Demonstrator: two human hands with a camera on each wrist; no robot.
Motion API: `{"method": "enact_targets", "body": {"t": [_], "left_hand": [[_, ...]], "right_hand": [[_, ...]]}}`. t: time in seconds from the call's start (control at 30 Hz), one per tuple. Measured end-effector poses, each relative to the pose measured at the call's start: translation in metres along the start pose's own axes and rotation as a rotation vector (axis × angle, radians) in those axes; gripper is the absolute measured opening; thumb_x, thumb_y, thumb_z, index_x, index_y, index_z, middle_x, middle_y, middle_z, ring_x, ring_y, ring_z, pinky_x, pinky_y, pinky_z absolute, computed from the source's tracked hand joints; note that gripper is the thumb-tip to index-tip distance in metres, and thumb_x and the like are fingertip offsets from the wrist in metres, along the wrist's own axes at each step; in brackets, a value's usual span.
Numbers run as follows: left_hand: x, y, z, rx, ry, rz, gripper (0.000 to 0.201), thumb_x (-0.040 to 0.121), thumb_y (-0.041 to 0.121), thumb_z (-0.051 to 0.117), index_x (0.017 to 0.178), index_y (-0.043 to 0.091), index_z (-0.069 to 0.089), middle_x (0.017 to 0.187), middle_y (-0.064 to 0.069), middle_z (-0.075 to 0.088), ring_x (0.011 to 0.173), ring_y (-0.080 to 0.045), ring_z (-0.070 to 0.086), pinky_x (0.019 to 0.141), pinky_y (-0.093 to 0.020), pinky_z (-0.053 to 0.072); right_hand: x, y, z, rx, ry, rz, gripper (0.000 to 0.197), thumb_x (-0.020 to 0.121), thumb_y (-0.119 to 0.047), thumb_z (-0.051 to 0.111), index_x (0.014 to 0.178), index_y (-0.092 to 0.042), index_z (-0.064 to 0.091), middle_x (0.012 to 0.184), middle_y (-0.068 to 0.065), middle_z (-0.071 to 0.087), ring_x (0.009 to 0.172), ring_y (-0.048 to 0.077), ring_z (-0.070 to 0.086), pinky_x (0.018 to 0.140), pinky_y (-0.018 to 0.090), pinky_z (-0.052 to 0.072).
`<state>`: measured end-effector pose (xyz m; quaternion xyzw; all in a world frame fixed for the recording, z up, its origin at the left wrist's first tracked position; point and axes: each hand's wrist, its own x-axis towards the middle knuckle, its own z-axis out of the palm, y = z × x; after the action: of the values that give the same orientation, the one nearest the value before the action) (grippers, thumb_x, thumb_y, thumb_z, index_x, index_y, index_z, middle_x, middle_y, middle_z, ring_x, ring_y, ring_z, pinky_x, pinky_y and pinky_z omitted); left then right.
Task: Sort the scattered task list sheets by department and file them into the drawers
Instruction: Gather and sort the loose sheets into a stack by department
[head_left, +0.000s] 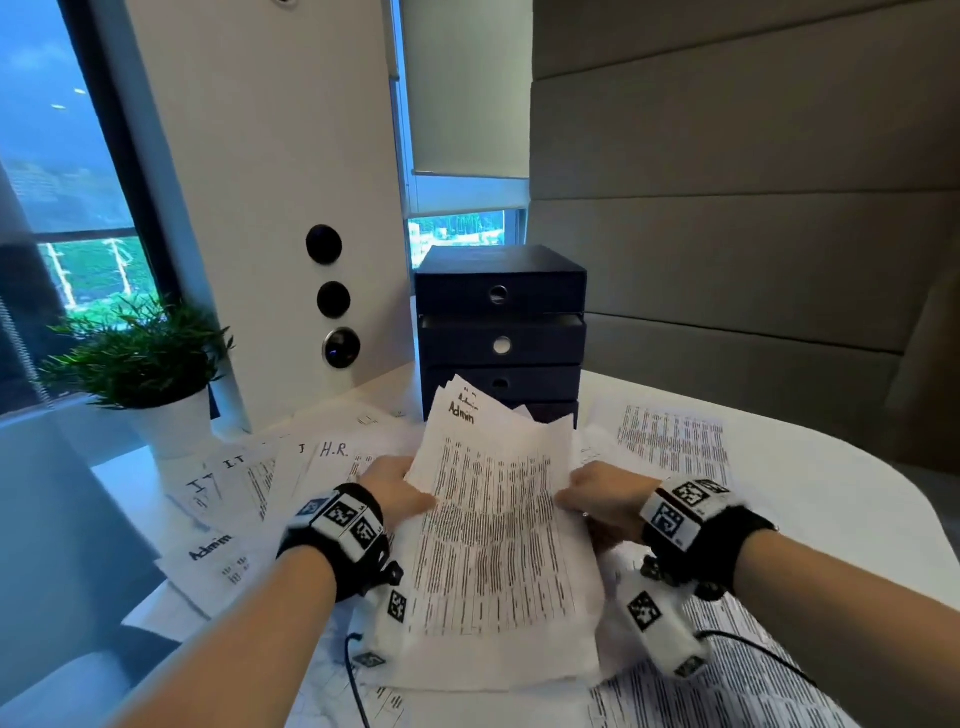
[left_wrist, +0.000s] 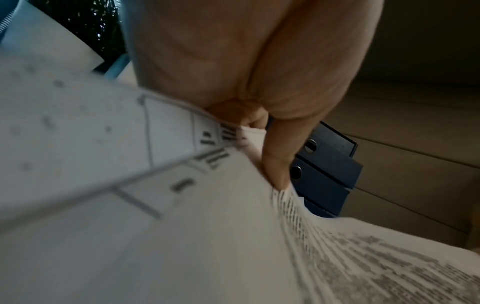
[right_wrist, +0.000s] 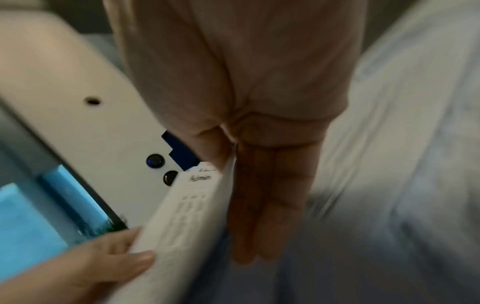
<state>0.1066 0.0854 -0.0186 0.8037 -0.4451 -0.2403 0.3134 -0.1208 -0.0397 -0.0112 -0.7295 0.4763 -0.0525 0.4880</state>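
A stack of printed sheets headed "Admin" is lifted above the table, its top edge tilted toward the dark blue drawer unit. My left hand pinches the stack's left edge, thumb on top. My right hand holds the right edge, with its fingers straight behind the stack and the thumb on the front. Other sheets lie scattered beneath: several marked "I.T.", one "H.R.", another "Admin" sheet.
A potted green plant stands at the back left of the white table. A white pillar with round black buttons rises behind the sheets. More printed sheets lie at the right, and a black cable trails from my right wrist.
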Motion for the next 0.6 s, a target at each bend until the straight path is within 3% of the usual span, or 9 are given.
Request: {"method": "enact_targets", "body": {"t": [0.1, 0.17, 0.23, 0.27, 0.37, 0.43, 0.47, 0.53, 0.6], "left_hand": [[0.0, 0.008, 0.0, -0.055, 0.02, 0.045, 0.032, 0.08, 0.001, 0.068, 0.111, 0.012, 0.066, 0.088, 0.007, 0.067, 0.08, -0.008, 0.063, 0.072, -0.023, 0.051], [0.002, 0.016, 0.001, -0.03, 0.024, 0.075, 0.029, 0.078, -0.005, 0.067, 0.103, 0.01, 0.068, 0.081, 0.006, 0.065, 0.075, -0.006, 0.061, 0.063, -0.016, 0.048], [0.005, 0.028, 0.004, 0.031, 0.005, 0.106, 0.026, 0.075, -0.007, 0.069, 0.094, 0.01, 0.067, 0.08, 0.004, 0.064, 0.078, -0.012, 0.062, 0.066, -0.018, 0.048], [0.006, 0.033, 0.006, 0.074, -0.009, 0.111, 0.027, 0.073, -0.007, 0.069, 0.094, 0.011, 0.067, 0.082, 0.002, 0.065, 0.084, -0.016, 0.063, 0.07, -0.021, 0.048], [0.015, 0.045, 0.013, 0.176, -0.038, 0.108, 0.025, 0.073, 0.001, 0.069, 0.097, 0.011, 0.068, 0.09, -0.003, 0.067, 0.093, -0.022, 0.064, 0.075, -0.026, 0.048], [0.019, 0.051, 0.017, 0.184, -0.069, 0.114, 0.018, 0.071, 0.015, 0.07, 0.089, 0.013, 0.069, 0.089, -0.003, 0.069, 0.092, -0.023, 0.064, 0.08, -0.031, 0.051], [0.021, 0.054, 0.019, 0.179, -0.085, 0.115, 0.017, 0.069, 0.019, 0.07, 0.086, 0.014, 0.069, 0.088, -0.002, 0.069, 0.091, -0.022, 0.064, 0.082, -0.033, 0.052], [0.022, 0.059, 0.025, 0.165, -0.15, 0.122, 0.017, 0.07, 0.011, 0.073, 0.086, 0.015, 0.069, 0.087, 0.001, 0.068, 0.09, -0.018, 0.063, 0.082, -0.03, 0.051], [0.025, 0.058, 0.031, 0.147, -0.209, 0.118, 0.03, 0.072, 0.004, 0.074, 0.1, 0.014, 0.069, 0.096, 0.001, 0.069, 0.092, -0.014, 0.064, 0.083, -0.028, 0.051]], "right_hand": [[-0.006, 0.006, -0.031, -0.348, 0.078, -0.027, 0.025, 0.092, -0.022, 0.056, 0.101, -0.001, 0.066, 0.1, 0.018, 0.07, 0.074, 0.025, 0.068, 0.063, 0.032, 0.059], [-0.003, 0.018, -0.054, -0.552, 0.234, -0.008, 0.028, 0.092, -0.023, 0.057, 0.112, -0.005, 0.064, 0.11, 0.01, 0.067, 0.089, 0.021, 0.065, 0.074, 0.029, 0.055], [0.008, 0.034, -0.074, -0.618, 0.36, 0.048, 0.041, 0.09, -0.023, 0.06, 0.127, -0.009, 0.052, 0.127, 0.007, 0.058, 0.11, 0.023, 0.058, 0.092, 0.031, 0.049], [0.012, 0.039, -0.081, -0.613, 0.373, 0.084, 0.046, 0.089, -0.024, 0.062, 0.13, -0.009, 0.048, 0.131, 0.008, 0.056, 0.115, 0.024, 0.056, 0.095, 0.032, 0.047], [0.025, 0.054, -0.096, -0.594, 0.372, 0.148, 0.061, 0.084, -0.033, 0.067, 0.134, -0.006, 0.043, 0.134, 0.011, 0.054, 0.118, 0.027, 0.055, 0.093, 0.033, 0.048], [0.035, 0.059, -0.1, -0.591, 0.371, 0.17, 0.066, 0.08, -0.039, 0.068, 0.133, -0.007, 0.045, 0.134, 0.011, 0.054, 0.118, 0.028, 0.055, 0.093, 0.034, 0.049], [0.039, 0.06, -0.101, -0.597, 0.363, 0.166, 0.062, 0.081, -0.037, 0.067, 0.131, -0.006, 0.048, 0.133, 0.011, 0.055, 0.117, 0.028, 0.055, 0.093, 0.033, 0.048], [0.049, 0.059, -0.103, -0.577, 0.328, 0.114, 0.039, 0.087, -0.029, 0.06, 0.118, -0.004, 0.06, 0.124, 0.013, 0.061, 0.109, 0.025, 0.06, 0.083, 0.027, 0.048], [0.054, 0.057, -0.107, -0.479, 0.304, 0.052, 0.014, 0.089, -0.016, 0.058, 0.083, -0.008, 0.067, 0.098, 0.013, 0.069, 0.086, 0.021, 0.061, 0.064, 0.022, 0.044]]}}
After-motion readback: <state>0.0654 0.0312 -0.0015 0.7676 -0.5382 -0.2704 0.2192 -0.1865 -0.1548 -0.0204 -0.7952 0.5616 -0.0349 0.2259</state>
